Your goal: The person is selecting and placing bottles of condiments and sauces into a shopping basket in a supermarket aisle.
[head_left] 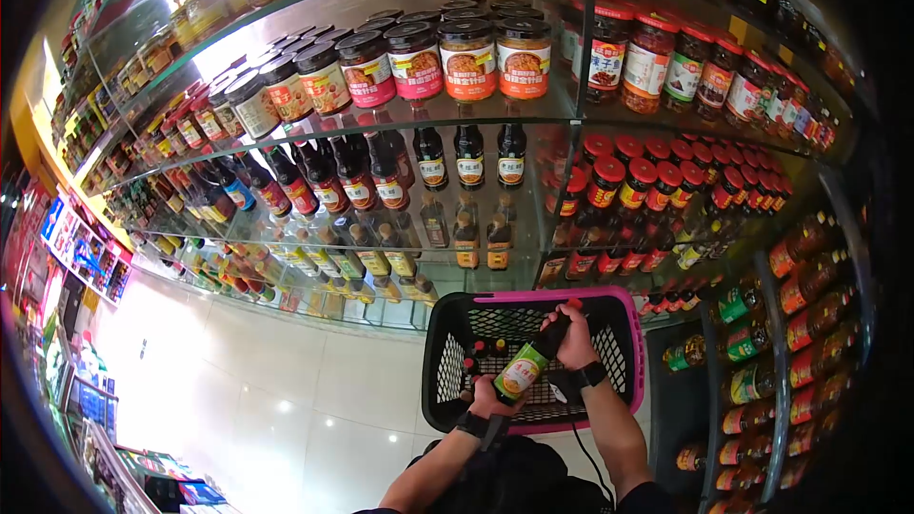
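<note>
Head view: a bottle (529,362) is held over the basket (628,343), gripped at its neck by the right hand (574,338) and propped underneath by the left hand (487,398) (other bottles lie below); a loosened grip could drop it onto them.

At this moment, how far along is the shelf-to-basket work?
Done: a few dark bottles already lie in the basket. In hand: the right hand holds a bottle by its neck over the basket, and the left hand steadies its base. Left: that bottle is not yet set down.
</note>
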A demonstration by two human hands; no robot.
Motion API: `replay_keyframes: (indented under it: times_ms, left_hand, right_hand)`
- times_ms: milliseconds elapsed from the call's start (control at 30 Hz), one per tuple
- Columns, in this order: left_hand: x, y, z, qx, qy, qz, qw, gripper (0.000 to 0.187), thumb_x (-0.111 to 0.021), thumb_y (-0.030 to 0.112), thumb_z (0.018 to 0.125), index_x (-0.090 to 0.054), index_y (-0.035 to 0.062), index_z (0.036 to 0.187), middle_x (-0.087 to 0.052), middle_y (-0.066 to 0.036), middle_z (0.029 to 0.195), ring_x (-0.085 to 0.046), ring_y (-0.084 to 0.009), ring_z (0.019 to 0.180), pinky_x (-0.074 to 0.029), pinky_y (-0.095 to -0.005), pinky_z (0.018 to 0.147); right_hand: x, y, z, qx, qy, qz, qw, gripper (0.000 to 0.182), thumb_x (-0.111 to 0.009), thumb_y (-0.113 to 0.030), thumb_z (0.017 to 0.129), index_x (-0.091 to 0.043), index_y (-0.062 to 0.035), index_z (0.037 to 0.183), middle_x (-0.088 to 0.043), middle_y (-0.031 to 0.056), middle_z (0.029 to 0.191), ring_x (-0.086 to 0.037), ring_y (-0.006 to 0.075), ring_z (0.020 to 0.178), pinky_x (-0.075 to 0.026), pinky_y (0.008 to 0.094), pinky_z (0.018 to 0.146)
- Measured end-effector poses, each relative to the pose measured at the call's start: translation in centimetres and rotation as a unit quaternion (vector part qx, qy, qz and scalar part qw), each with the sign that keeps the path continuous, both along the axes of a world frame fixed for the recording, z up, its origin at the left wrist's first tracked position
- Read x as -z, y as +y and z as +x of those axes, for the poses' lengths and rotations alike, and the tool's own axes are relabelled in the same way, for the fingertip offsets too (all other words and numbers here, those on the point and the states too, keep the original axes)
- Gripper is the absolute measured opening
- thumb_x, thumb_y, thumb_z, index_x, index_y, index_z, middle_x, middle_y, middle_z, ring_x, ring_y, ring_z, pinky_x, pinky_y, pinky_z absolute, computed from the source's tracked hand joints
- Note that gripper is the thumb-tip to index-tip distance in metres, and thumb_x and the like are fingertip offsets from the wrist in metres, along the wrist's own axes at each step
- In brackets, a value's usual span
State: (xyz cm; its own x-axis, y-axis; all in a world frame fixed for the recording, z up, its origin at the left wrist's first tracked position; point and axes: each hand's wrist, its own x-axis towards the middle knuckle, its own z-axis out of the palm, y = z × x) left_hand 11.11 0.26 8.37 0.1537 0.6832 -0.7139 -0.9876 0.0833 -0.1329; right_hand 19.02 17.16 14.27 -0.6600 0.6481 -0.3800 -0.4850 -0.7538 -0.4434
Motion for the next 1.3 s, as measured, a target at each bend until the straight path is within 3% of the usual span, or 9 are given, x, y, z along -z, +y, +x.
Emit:
replay_keyframes:
  times_ms: [167,333,367,500,767,833,1100,1167,1300]
  left_hand:
    - [-0.3,-1.1,1.1,-0.042,0.0,0.009,0.999,0.047,-0.029,0.031,0.08,-0.046,0.0036,0.114,-0.051,-0.014,0.109,-0.048,-0.0313,0.101,-0.04,-0.0462,0.084]
    - [0.3,-2.9,1.2,-0.086,-0.05,0.007,0.995,0.047,-0.028,0.035,0.084,-0.045,0.0053,0.115,-0.052,-0.013,0.108,-0.05,-0.0279,0.098,-0.04,-0.0437,0.081]
    - [0.0,-3.3,1.2,-0.094,-0.017,0.002,0.995,0.045,-0.029,0.034,0.084,-0.047,0.0062,0.114,-0.052,-0.013,0.107,-0.05,-0.0277,0.097,-0.04,-0.043,0.081]
    - [0.6,-4.6,-0.1,-0.106,-0.058,-0.006,0.993,0.053,-0.028,0.046,0.084,-0.046,0.0058,0.113,-0.053,-0.012,0.107,-0.05,-0.03,0.097,-0.041,-0.0448,0.079]
    - [0.0,-8.9,-3.8,-0.046,-0.028,0.036,0.998,0.047,-0.029,0.032,0.08,-0.045,0.0043,0.115,-0.049,-0.015,0.111,-0.045,-0.0317,0.102,-0.037,-0.0466,0.085]
    - [-1.0,-10.3,-5.5,-0.018,-0.004,0.0,1.0,0.052,-0.028,0.035,0.08,-0.041,0.0024,0.119,-0.047,-0.016,0.113,-0.043,-0.0317,0.104,-0.033,-0.0462,0.089]
    - [-2.1,-21.6,-13.5,-0.039,0.022,0.039,0.998,0.051,-0.028,0.035,0.08,-0.041,0.0018,0.117,-0.048,-0.015,0.111,-0.045,-0.0273,0.103,-0.029,-0.0483,0.094]
    - [-3.8,-24.5,-15.5,-0.066,0.022,-0.019,0.997,0.048,-0.03,0.032,0.08,-0.043,0.0022,0.115,-0.049,-0.013,0.107,-0.047,-0.0247,0.1,-0.029,-0.0507,0.094]
    - [-3.7,-29.8,-19.4,-0.144,0.016,0.016,0.989,0.044,-0.031,0.028,0.078,-0.043,0.0013,0.111,-0.05,-0.012,0.101,-0.05,-0.0234,0.093,-0.028,-0.0529,0.096]
  right_hand:
    - [1.3,0.0,-0.2,-0.031,0.003,-0.001,1.0,0.014,-0.056,-0.014,0.075,-0.045,-0.0068,0.078,-0.047,0.005,0.067,-0.048,0.0201,0.066,-0.043,0.0327,0.067]
    - [1.9,-1.6,-1.6,-0.071,-0.052,0.11,0.99,0.012,-0.055,-0.014,0.075,-0.046,-0.0069,0.077,-0.047,0.0043,0.065,-0.049,0.0201,0.064,-0.043,0.0322,0.067]
    - [2.0,-1.5,-2.3,-0.085,-0.008,-0.028,0.996,0.011,-0.054,-0.014,0.075,-0.046,-0.007,0.076,-0.048,0.0045,0.065,-0.05,0.0199,0.064,-0.043,0.0323,0.067]
    - [2.1,-3.1,-3.3,-0.084,-0.018,-0.009,0.996,0.011,-0.054,-0.014,0.075,-0.046,-0.0073,0.077,-0.049,0.0049,0.067,-0.051,0.0204,0.065,-0.043,0.0321,0.065]
    - [-0.6,-8.2,-6.0,-0.043,-0.01,-0.009,0.999,0.011,-0.055,-0.012,0.075,-0.046,-0.0069,0.078,-0.047,0.0048,0.068,-0.049,0.0191,0.067,-0.043,0.0312,0.069]
    - [-1.7,-9.9,-7.5,-0.046,-0.021,-0.007,0.999,0.01,-0.055,-0.012,0.074,-0.047,-0.0067,0.078,-0.047,0.0042,0.067,-0.049,0.0198,0.066,-0.043,0.0317,0.067]
    - [-2.9,-20.7,-16.8,-0.076,-0.013,0.001,0.997,0.01,-0.055,-0.012,0.074,-0.047,-0.0072,0.078,-0.047,0.0045,0.066,-0.049,0.0198,0.066,-0.043,0.0312,0.067]
    - [-3.2,-23.5,-19.7,-0.103,-0.013,0.012,0.995,0.01,-0.055,-0.011,0.073,-0.047,-0.007,0.078,-0.048,0.0047,0.066,-0.049,0.0202,0.066,-0.043,0.0309,0.067]
    - [-3.9,-28.6,-25.5,-0.144,-0.037,0.014,0.989,0.011,-0.055,-0.012,0.074,-0.047,-0.0064,0.079,-0.049,0.0054,0.065,-0.049,0.0204,0.065,-0.043,0.0311,0.067]
